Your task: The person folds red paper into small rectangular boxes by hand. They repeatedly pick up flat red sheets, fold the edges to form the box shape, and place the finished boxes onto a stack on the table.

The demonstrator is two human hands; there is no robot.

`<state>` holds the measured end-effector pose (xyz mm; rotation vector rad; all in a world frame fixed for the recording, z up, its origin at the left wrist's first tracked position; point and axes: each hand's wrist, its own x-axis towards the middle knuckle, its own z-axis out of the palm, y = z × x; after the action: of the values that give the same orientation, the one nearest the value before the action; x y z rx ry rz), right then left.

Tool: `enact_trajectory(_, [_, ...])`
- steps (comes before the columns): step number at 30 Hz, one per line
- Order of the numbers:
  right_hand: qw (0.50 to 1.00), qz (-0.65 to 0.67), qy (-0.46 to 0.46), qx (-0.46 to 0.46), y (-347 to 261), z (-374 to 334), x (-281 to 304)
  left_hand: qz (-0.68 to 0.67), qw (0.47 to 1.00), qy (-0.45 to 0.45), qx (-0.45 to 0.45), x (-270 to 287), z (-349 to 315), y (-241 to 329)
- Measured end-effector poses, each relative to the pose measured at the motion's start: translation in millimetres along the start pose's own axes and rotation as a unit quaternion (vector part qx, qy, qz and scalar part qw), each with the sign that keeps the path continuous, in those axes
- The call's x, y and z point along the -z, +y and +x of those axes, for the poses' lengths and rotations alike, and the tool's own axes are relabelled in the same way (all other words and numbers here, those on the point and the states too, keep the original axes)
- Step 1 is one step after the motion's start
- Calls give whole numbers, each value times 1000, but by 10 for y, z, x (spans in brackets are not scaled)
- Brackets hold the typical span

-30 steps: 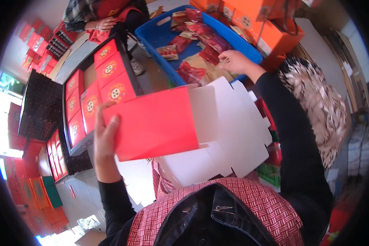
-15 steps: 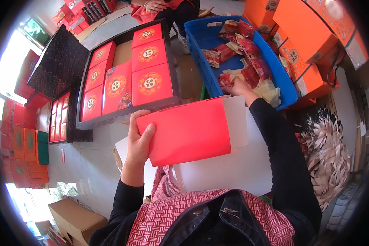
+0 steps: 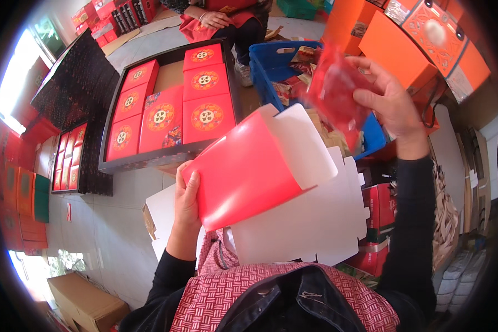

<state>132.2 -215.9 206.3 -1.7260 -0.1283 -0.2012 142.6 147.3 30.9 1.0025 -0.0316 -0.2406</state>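
My left hand (image 3: 188, 195) grips the closed left end of a red carton (image 3: 243, 171), thumb on top. The carton's right end stands open, with a white flap (image 3: 307, 145) sticking out. Raised above and right of that end, my right hand (image 3: 386, 102) holds a red plastic packet (image 3: 337, 97), slightly blurred. Behind it stands a blue crate (image 3: 268, 69) with more red and cream packets, partly hidden by my hand. Beneath the carton lie flat white cardboard blanks (image 3: 299, 232).
A black case (image 3: 166, 157) at the far left holds several red patterned boxes, with one gap showing brown board. Orange boxes (image 3: 393, 50) are stacked at the right. A seated person's hand (image 3: 216, 20) rests at the back. A brown carton (image 3: 88, 304) stands lower left.
My right hand has come up out of the blue crate with a red packet. The carton has tilted, its open right end now higher and its white flap facing up.
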Motion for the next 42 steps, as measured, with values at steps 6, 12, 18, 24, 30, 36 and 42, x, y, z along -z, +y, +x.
enact_trajectory(6, [882, -379, -277, -39, -782, -21, -397, -49, 998, -28, -6, -145, -61, -91])
enact_trajectory(12, [923, -306, -234, 18, -839, -143, -702, -109, 992, -66, -15, -338, -203, -157])
enact_trajectory(18, [913, -78, 341, 208, -280, -1008, -752, -99, 991, 16, -86, -371, -388, -167])
enact_trajectory(24, [946, -1, 311, 90, 603, -1793, -1413, -47, 994, -46, -88, -614, -946, -546])
enact_trajectory(30, [967, -24, 253, 31, 839, -2411, -1376, 248, 941, -229, 16, -169, -1388, -544])
enact_trajectory(36, [974, 93, 209, -7, 996, -2524, -1491, 178, 937, -288, -80, -549, -1204, -459])
enact_trajectory(42, [986, 60, 152, -39, 955, -2452, -1399, 299, 909, -289, -20, -609, -958, -554])
